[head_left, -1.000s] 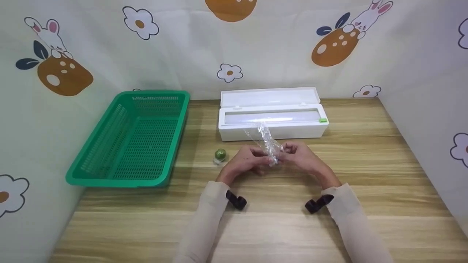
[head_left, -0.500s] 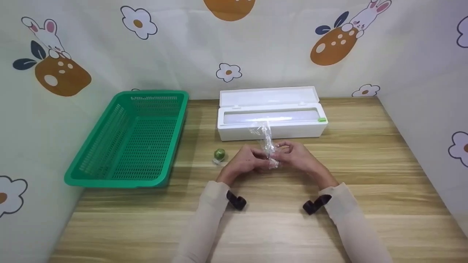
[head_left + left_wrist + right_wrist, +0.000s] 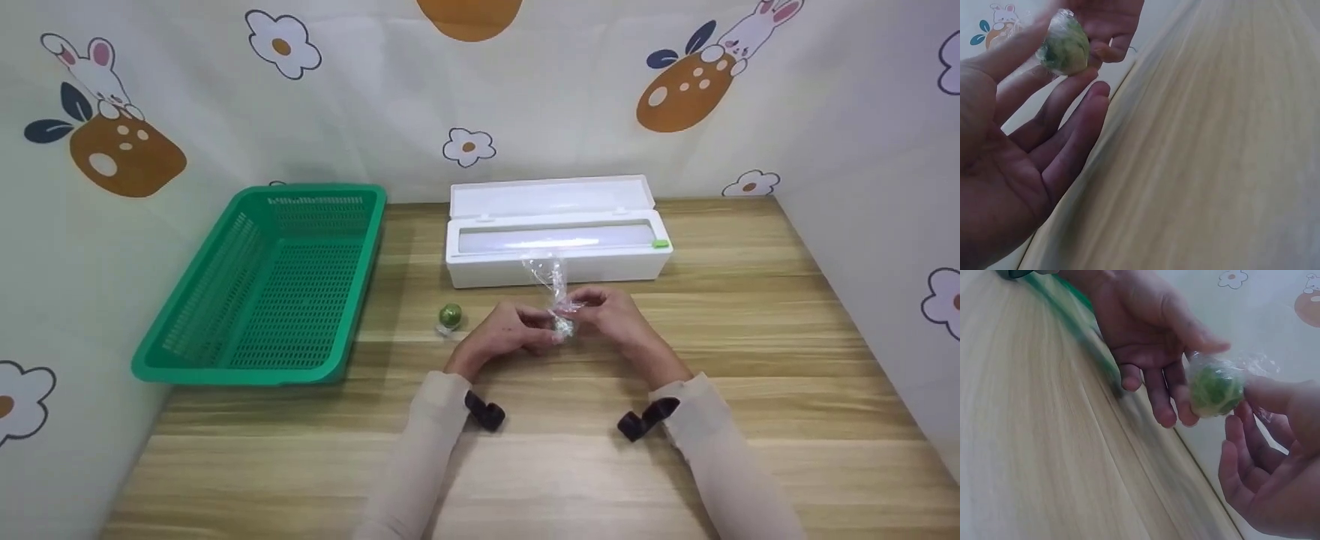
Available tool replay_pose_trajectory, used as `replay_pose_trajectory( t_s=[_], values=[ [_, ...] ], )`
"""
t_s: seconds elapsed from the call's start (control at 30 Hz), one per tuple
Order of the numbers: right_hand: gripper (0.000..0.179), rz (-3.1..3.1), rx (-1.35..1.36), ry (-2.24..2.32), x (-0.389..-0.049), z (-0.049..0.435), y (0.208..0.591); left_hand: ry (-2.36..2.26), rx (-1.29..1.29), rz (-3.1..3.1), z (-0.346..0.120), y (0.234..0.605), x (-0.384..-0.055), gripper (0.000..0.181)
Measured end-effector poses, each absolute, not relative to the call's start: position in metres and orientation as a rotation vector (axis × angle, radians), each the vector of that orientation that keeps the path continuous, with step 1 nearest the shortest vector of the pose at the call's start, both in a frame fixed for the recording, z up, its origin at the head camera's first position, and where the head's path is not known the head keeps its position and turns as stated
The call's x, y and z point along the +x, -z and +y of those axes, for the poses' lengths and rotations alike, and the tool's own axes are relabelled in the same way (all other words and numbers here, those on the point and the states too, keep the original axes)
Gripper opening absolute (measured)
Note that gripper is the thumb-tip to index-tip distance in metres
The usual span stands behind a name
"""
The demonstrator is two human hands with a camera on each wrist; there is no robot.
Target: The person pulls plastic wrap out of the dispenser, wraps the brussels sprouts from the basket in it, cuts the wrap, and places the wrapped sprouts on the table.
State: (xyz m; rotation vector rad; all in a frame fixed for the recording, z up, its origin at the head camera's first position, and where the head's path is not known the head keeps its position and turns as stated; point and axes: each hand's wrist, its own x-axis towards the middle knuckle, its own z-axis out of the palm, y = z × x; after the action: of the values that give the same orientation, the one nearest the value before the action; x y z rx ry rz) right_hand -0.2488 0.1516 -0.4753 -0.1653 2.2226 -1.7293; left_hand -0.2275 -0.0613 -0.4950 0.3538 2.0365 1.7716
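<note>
Between my two hands, in front of the white box, is a Brussels sprout (image 3: 1216,389) wrapped in clear cling film. My left hand (image 3: 506,330) holds the wrapped sprout between thumb and fingertips, its other fingers loosely extended in the left wrist view. From the other side my right hand (image 3: 619,322) pinches the gathered cling film (image 3: 1261,368) close to the sprout. A loose tail of that film stands up toward the box in the head view. Left of my left hand, a second wrapped sprout (image 3: 450,315) rests on the table.
A white cling film dispenser (image 3: 495,274) with its lid raised stands behind my hands, a roll inside and a green slider at its right end. The green plastic basket (image 3: 349,315) sits at the left. A patterned cloth (image 3: 555,97) hangs behind the wooden table (image 3: 570,465).
The film tail has swung from leaning left to nearly upright. My right fingers have shifted on the film, and the wrapped sprout has turned into clearer view. The second sprout stays put.
</note>
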Motion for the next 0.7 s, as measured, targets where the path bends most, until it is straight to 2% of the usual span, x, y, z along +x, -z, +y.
replay_pose_trajectory(
  t_s=[0.1,0.23,0.3,0.37,0.5,0.7],
  values=[
    [0.022,2.224,-0.185,1.750,-0.2491,0.1509,0.4752,-1.738,0.354,2.078,-0.0615,0.4956,-0.2279,0.040],
    [0.045,2.205,-0.205,1.729,-0.2488,0.1509,0.4730,-1.722,0.362,2.103,-0.0607,0.4958,-0.2280,0.038],
    [0.050,2.222,-0.220,1.710,-0.2480,0.1509,0.4720,-1.721,0.352,2.119,-0.0602,0.4963,-0.2278,0.038],
    [0.046,2.265,-0.233,1.702,-0.2472,0.1502,0.4720,-1.726,0.324,2.140,-0.0592,0.4970,-0.2280,0.038],
    [0.025,2.382,-0.266,1.731,-0.2459,0.1483,0.4727,-1.738,0.258,2.220,-0.0569,0.4969,-0.2291,0.041],
    [0.023,2.375,-0.441,1.799,-0.2460,0.1524,0.4757,-1.749,0.265,2.292,-0.0578,0.4956,-0.2293,0.041]
  ],
)
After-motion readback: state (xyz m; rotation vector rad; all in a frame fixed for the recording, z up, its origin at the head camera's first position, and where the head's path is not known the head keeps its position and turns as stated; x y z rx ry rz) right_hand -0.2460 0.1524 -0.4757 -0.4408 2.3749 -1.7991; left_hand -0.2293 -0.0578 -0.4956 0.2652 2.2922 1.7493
